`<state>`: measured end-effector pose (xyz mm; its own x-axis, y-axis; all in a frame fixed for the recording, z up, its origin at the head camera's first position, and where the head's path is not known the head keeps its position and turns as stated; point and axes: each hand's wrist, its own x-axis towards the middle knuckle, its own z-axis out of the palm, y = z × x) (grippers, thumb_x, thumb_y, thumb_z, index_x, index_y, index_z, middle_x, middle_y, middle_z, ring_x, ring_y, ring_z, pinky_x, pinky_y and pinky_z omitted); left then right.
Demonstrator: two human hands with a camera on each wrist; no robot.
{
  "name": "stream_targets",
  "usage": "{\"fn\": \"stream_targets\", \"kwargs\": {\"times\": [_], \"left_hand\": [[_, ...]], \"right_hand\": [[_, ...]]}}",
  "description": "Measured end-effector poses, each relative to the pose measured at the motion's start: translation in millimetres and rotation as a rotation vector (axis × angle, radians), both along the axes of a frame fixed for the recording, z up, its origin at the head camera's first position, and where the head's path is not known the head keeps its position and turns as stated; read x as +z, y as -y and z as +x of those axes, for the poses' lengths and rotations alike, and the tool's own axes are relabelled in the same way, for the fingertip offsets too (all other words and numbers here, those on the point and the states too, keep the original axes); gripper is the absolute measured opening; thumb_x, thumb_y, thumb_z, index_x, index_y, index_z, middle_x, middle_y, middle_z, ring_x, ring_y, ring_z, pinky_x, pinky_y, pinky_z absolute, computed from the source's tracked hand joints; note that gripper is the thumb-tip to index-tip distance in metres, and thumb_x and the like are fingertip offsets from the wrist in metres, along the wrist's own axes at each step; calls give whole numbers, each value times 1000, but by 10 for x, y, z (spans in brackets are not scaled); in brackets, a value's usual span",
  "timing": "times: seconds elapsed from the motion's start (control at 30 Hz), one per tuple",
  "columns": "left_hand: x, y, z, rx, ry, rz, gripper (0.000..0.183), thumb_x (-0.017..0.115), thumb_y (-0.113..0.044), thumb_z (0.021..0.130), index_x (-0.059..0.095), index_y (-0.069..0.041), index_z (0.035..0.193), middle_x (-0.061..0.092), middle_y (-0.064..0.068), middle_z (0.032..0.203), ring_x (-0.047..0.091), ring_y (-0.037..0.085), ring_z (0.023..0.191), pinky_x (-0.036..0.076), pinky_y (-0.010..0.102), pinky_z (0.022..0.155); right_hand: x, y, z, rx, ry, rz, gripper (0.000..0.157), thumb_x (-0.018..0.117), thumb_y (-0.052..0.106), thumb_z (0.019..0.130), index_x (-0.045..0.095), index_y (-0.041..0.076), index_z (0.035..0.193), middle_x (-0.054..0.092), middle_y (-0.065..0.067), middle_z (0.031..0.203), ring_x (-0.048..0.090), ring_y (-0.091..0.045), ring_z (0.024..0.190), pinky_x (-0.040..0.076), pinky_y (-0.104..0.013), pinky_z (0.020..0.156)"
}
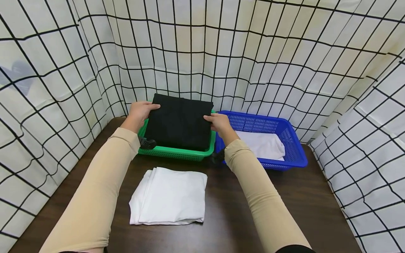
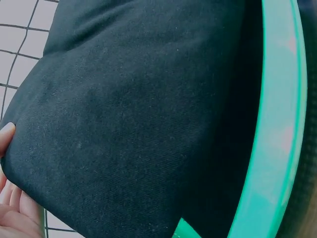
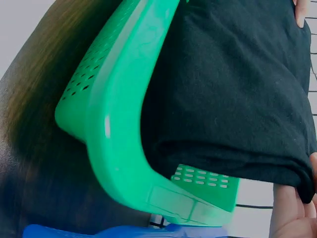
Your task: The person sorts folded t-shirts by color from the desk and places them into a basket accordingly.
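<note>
A folded black cloth (image 1: 180, 123) leans in the green basket (image 1: 177, 153), its near edge down inside and its far edge raised. My left hand (image 1: 139, 111) pinches the cloth's far left corner, thumb on top and fingers beneath, as the left wrist view also shows. At the far right corner my right hand (image 1: 219, 123) grips it the same way; in the right wrist view the folded layers (image 3: 237, 158) show along that side. A folded white cloth (image 1: 172, 196) lies flat on the table in front of the green basket.
A blue basket (image 1: 297, 151) stands right beside the green one, holding a white cloth (image 1: 262, 144). The dark wooden table (image 1: 227, 218) carries everything. White curtains with a black grid pattern (image 1: 177, 45) rise close behind the baskets and on both sides.
</note>
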<state>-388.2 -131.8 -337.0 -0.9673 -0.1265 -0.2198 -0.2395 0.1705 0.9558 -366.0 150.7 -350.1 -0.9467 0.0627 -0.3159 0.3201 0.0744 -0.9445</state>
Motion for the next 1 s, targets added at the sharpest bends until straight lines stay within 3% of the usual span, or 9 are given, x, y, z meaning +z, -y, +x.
{"fn": "stream_targets", "kwargs": {"times": [0.37, 0.6, 0.8, 1.0], "left_hand": [[-184, 74, 69, -46, -15, -88, 63, 64, -34, 97, 42, -11, 151, 45, 15, 154, 50, 28, 133, 41, 40, 114], [-326, 83, 80, -40, -21, -132, 63, 63, -36, 97, 43, -10, 151, 35, 14, 160, 40, 33, 141, 37, 45, 118], [-388, 106, 110, -47, -8, -132, 64, 63, -36, 97, 41, -12, 152, 28, 13, 163, 28, 33, 150, 30, 48, 122], [-426, 116, 127, -67, -18, -109, 64, 64, -33, 97, 40, -11, 152, 32, 14, 162, 37, 32, 144, 36, 46, 119]], "right_hand": [[-196, 96, -1, 37, 19, 34, 57, 61, 18, 99, 41, 5, 151, 49, -14, 151, 54, -28, 134, 44, -39, 112], [-302, 132, 71, 70, 15, 105, 57, 61, 16, 100, 40, 2, 151, 42, -16, 156, 49, -35, 138, 37, -43, 117], [-355, 155, 67, 75, 11, 105, 56, 61, 14, 100, 41, 1, 150, 39, -16, 158, 44, -35, 141, 38, -43, 117], [-385, 156, 64, 92, -13, 148, 53, 59, 13, 100, 43, 2, 149, 40, -16, 157, 45, -35, 141, 38, -44, 117]]}}
